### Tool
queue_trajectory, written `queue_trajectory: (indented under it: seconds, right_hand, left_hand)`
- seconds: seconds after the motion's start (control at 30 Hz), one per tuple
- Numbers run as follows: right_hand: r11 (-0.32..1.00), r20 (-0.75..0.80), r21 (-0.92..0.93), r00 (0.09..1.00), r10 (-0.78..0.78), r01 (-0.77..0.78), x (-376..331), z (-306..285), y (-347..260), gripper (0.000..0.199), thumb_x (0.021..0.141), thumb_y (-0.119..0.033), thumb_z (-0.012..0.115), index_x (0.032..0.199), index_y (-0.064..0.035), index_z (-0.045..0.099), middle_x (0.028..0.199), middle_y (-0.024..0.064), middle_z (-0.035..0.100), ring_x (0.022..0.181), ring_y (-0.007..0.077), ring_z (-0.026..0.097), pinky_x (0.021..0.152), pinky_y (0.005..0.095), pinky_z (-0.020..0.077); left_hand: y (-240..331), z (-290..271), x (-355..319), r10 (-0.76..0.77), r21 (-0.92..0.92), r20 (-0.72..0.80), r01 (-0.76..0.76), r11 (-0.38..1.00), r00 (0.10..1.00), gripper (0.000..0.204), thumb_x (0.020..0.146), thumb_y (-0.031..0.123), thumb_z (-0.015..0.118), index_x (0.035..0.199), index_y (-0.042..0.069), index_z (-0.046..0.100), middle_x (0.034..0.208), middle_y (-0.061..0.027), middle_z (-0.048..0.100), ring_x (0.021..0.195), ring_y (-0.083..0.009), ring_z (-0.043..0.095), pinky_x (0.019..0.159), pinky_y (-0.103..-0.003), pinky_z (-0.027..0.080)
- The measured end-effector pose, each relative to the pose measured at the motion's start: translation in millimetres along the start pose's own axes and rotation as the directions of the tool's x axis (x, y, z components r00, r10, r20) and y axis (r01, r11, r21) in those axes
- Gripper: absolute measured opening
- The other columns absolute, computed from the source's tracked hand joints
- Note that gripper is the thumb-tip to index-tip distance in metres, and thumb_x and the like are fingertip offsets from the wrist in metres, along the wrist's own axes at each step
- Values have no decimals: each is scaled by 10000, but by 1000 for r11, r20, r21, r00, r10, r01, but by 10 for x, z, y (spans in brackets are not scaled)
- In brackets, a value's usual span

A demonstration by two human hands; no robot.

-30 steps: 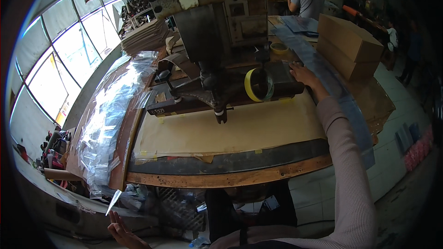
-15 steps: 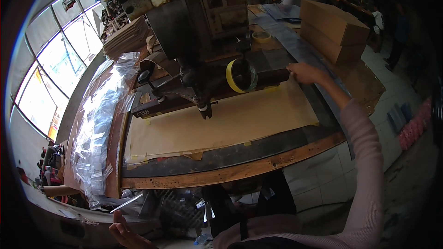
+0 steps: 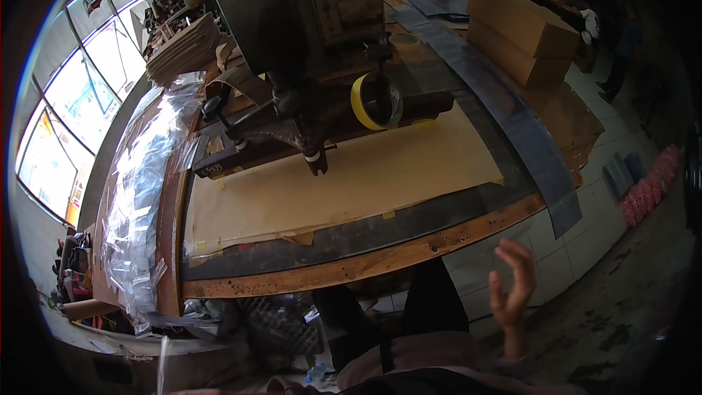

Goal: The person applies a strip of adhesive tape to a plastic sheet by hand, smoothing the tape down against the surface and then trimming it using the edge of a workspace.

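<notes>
My right hand (image 3: 516, 289) is raised off the bench's front edge at the right, holding nothing, its fingers apart and slightly curled. At the lower left, only a sliver of my left hand (image 3: 199, 392) shows. Beside it stands a thin clear plastic strip (image 3: 163, 364), apparently pinched in its fingers, which are mostly out of view. On the dark bench pad lies a large tan sheet (image 3: 351, 186) with yellow tape bits on its edges. Over its far edge is a heavy dark metal press bar (image 3: 431, 105), carrying a yellow tape roll (image 3: 360, 102).
The press head (image 3: 267, 29) stands above the sheet. Clear plastic strips (image 3: 135, 212) are heaped at the left. A long bluish sheet (image 3: 504, 110) hangs past the bench's right edge, next to cardboard boxes (image 3: 523, 29). A wooden edge (image 3: 351, 271) runs along the front.
My right hand has let go of the press bar's right end and come back toward me, opening. My left hand has dropped almost out of view; the strip beside it is now upright.
</notes>
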State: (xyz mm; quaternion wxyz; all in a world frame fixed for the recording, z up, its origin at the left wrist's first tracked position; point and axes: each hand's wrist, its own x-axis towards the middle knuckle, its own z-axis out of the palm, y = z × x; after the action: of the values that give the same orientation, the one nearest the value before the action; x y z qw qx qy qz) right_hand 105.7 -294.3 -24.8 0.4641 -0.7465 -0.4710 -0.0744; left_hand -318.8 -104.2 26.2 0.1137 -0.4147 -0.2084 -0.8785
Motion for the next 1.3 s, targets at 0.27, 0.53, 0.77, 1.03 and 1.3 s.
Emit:
queue_trajectory:
  seconds: [0.27, 0.53, 0.77, 1.03, 1.3]
  right_hand:
    - [754, 191, 657, 969, -154, -10, -201, 1113, -742, 786, 747, -333, 786, 1367, -49, 395, 1391, 201, 416, 1274, 355, 432, 1011, 417, 409]
    - [636, 521, 699, 842, -139, -327, -157, 1039, -541, 173, 843, -89, 679, 1011, -52, 661, 1073, 107, 684, 1024, 225, 656, 923, 346, 487]
    - [674, 664, 611, 732, -151, -415, -281, 1131, -544, 207, 915, -75, 581, 1117, -73, 626, 1167, 74, 643, 1046, 182, 638, 917, 305, 487]
    - [387, 658, 655, 741, 131, -649, -171, 884, -649, 188, 959, -117, 517, 1073, 16, 585, 757, 136, 673, 672, 186, 683, 619, 270, 551]
    - [476, 353, 712, 849, 394, -517, 386, 843, -645, 286, 956, -116, 506, 1197, 35, 477, 704, 124, 636, 544, 176, 652, 512, 279, 540]
  left_hand:
    - [1137, 1040, -1674, -477, -121, 809, 891, 437, 344, 225, 808, 247, 595, 731, 39, 555, 839, -124, 561, 773, -218, 533, 696, -356, 436]
    - [1098, 1053, -1650, -666, -234, 597, 891, 390, 448, 293, 910, 315, 593, 809, 68, 471, 895, -69, 449, 845, -173, 465, 810, -364, 431]
    - [990, 987, -1522, -777, -302, 530, 932, 203, 341, 299, 968, 297, 526, 826, 70, 393, 913, -44, 355, 861, -138, 423, 941, -402, 471]
    - [919, 1041, -1590, -656, 168, 726, 872, 460, 206, 594, 948, 411, 510, 1353, 1, 365, 1400, -168, 374, 1281, -278, 409, 1045, -458, 353]
    - [973, 1118, -1666, -381, 317, 924, 545, 776, 6, 516, 833, 157, 662, 1307, 41, 496, 1403, -198, 421, 1307, -341, 414, 1046, -452, 369]
